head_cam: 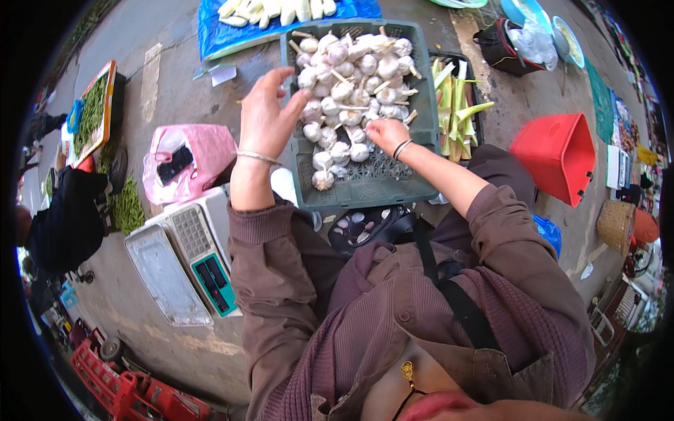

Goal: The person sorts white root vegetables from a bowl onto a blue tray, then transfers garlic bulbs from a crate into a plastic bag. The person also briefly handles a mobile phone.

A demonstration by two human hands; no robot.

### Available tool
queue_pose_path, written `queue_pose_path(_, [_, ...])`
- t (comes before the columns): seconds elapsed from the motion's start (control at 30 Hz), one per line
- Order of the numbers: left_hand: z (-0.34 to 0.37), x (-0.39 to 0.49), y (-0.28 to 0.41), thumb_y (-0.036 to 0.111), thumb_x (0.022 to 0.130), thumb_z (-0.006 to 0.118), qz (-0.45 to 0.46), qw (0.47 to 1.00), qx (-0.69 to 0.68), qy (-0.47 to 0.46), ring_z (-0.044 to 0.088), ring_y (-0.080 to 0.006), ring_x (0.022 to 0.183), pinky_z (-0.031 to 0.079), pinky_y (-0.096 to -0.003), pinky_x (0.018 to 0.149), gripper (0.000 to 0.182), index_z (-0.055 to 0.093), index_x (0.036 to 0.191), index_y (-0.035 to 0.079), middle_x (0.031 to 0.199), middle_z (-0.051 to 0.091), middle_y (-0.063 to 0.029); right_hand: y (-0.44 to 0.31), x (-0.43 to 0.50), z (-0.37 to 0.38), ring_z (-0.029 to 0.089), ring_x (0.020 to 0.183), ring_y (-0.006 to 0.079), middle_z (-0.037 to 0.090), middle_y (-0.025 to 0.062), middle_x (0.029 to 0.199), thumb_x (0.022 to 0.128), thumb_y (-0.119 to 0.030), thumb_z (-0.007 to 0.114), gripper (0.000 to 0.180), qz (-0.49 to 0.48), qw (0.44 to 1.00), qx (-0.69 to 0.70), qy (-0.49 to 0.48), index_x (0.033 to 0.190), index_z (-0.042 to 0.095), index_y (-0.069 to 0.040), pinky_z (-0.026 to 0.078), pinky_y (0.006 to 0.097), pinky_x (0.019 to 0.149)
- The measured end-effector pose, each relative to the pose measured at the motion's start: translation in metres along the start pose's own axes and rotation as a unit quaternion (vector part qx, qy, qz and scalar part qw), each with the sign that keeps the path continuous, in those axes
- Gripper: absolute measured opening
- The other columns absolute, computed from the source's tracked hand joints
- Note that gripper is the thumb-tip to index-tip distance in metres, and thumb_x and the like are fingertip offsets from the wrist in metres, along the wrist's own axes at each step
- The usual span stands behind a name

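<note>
A dark green plastic crate point(363, 197) stands before me, heaped with garlic bulbs point(342, 90), several with short stalks. Its latticed floor shows at the near side, with bits of garlic skin on it. My left hand point(271, 113) is at the crate's left edge, thumb and fingers spread, nothing between them; a bangle is on its wrist. Over the bulbs near the crate's middle right is my right hand point(388, 136), its fingers curled with the tips close to a bulb. Whether they grip anything cannot be told.
A pink plastic bag point(208, 152) and a weighing scale point(184, 263) are at left. Peeled vegetables lie on blue plastic point(253, 39) beyond the crate. Green stalks point(455, 105) sit in a black crate at right, near a red bin point(550, 152). A person point(68, 216) is at far left.
</note>
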State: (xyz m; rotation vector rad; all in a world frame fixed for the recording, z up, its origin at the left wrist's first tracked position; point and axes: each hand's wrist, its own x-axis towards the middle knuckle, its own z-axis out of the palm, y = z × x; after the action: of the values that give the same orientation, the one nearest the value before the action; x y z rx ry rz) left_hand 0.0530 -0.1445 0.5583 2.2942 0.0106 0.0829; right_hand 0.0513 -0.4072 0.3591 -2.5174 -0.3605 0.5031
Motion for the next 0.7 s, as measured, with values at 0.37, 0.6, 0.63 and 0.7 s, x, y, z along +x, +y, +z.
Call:
queue_pose_path(0.37, [-0.003, -0.012, -0.001, 0.021, 0.079, 0.071, 0.011, 1.000, 0.015, 0.006, 0.064, -0.0204, 0.085, 0.051, -0.0314, 0.073, 0.042, 0.059, 0.116, 0.004, 0.104, 0.064, -0.0140, -0.099, 0.031, 0.045, 0.062, 0.089, 0.0327, 0.062, 0.0139, 0.096, 0.077, -0.033, 0.066, 0.045, -0.062, 0.991, -0.071, -0.093, 0.118, 0.051, -0.022, 0.050, 0.0446, 0.072])
queue_pose_path(0.6, [-0.001, -0.013, 0.009, 0.019, 0.078, 0.071, 0.027, 1.000, -0.001, -0.015, 0.063, -0.0222, 0.087, 0.050, -0.0322, 0.075, 0.043, 0.058, 0.117, 0.005, 0.105, 0.063, -0.0145, -0.100, 0.048, 0.073, 0.060, 0.094, 0.0346, 0.059, 0.0205, 0.103, 0.072, -0.019, 0.068, 0.046, -0.051, 0.996, -0.058, -0.038, 0.114, 0.051, -0.009, 0.050, 0.0454, 0.076])
queue_pose_path(0.63, [-0.001, -0.014, 0.010, 0.019, 0.078, 0.070, 0.027, 0.999, 0.002, -0.019, 0.063, -0.0220, 0.087, 0.050, -0.0321, 0.076, 0.043, 0.058, 0.117, 0.005, 0.105, 0.063, -0.0143, -0.097, 0.045, 0.072, 0.061, 0.090, 0.0360, 0.058, 0.0200, 0.100, 0.071, -0.019, 0.065, 0.044, -0.036, 0.995, -0.050, -0.073, 0.114, 0.055, -0.015, 0.050, 0.0448, 0.075])
queue_pose_path(0.7, [-0.005, -0.018, 0.006, 0.018, 0.078, 0.070, 0.010, 1.000, 0.011, -0.023, 0.062, -0.0217, 0.087, 0.050, -0.0320, 0.076, 0.043, 0.058, 0.117, 0.005, 0.106, 0.063, -0.0139, -0.089, 0.027, 0.066, 0.061, 0.083, 0.0360, 0.058, 0.0165, 0.093, 0.069, -0.021, 0.066, 0.048, -0.115, 0.993, 0.005, -0.036, 0.116, 0.056, -0.021, 0.051, 0.0444, 0.071])
